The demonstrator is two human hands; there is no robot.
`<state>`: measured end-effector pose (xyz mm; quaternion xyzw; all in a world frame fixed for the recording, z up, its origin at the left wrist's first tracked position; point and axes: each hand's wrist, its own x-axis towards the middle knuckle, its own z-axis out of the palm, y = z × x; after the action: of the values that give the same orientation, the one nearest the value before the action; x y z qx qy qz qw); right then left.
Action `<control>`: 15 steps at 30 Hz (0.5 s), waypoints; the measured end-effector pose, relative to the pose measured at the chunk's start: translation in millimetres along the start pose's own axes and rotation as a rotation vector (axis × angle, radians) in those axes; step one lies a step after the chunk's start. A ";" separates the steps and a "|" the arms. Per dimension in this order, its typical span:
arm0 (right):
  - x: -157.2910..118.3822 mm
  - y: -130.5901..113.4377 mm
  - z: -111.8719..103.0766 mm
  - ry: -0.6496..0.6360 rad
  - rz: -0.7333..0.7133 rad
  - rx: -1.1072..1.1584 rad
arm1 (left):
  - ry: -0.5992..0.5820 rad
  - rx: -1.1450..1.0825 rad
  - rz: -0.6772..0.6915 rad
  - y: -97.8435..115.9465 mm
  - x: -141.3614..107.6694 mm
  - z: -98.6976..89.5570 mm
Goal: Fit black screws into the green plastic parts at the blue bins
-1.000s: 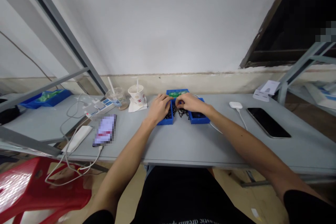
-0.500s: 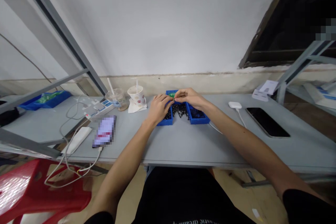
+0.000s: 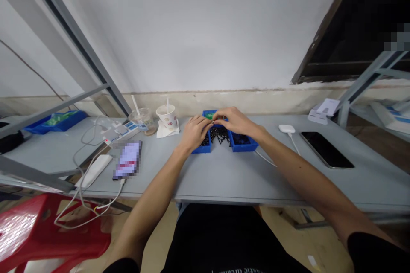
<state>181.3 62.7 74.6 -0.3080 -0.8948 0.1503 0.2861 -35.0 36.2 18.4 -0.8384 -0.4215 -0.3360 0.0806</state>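
My left hand is closed over the left blue bin, its thumb and forefinger pinched at a tiny item too small to name. From the other side, my right hand meets it with fingertips pinched at the same spot, above the right blue bin. Small dark parts fill the left bin, and dark blue pieces lie in the right one. Between the bins is a loose pile of thin black parts. Behind my hands, a third blue bin holds something green, partly hidden.
To the left stand a paper cup on a napkin, a clear plastic cup, a power strip and a phone. A white earphone case and a dark phone lie right. A red stool stands below.
My right hand has shifted slightly, its fingertips now lower and against those of my left hand. The left hand stays nearly in place.
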 end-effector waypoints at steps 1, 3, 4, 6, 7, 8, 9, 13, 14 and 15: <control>0.0 0.1 0.5 -0.001 -0.010 -0.014 | 0.005 -0.003 0.000 0.2 0.1 -0.3; -0.1 1.1 2.7 0.003 -0.022 -0.026 | 0.016 -0.007 0.001 0.8 0.2 -1.1; 0.0 1.6 4.2 0.006 -0.024 -0.029 | 0.021 -0.008 0.003 1.2 0.3 -1.6; 0.3 2.6 7.5 0.003 -0.021 -0.034 | 0.027 -0.007 0.008 2.0 0.4 -2.6; 0.6 3.0 9.0 -0.005 -0.016 -0.036 | 0.028 -0.004 0.008 2.3 0.5 -3.0; 0.9 3.2 10.3 -0.016 -0.009 -0.037 | 0.026 0.000 0.008 2.4 0.6 -3.4; 1.2 3.2 11.3 -0.031 -0.001 -0.036 | 0.023 0.004 0.008 2.4 0.6 -3.7; 1.6 2.9 11.4 -0.082 0.038 -0.041 | 0.006 0.020 0.001 1.1 0.5 -3.7; 1.3 2.7 10.8 -0.082 0.043 -0.045 | 0.007 0.027 -0.005 0.7 0.5 -3.6; 0.9 2.5 10.1 -0.076 0.044 -0.044 | 0.012 0.035 -0.014 0.4 0.4 -3.5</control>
<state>175.8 64.3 65.9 -0.3280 -0.9010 0.1486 0.2418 -36.3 34.8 21.3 -0.8320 -0.4326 -0.3340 0.0954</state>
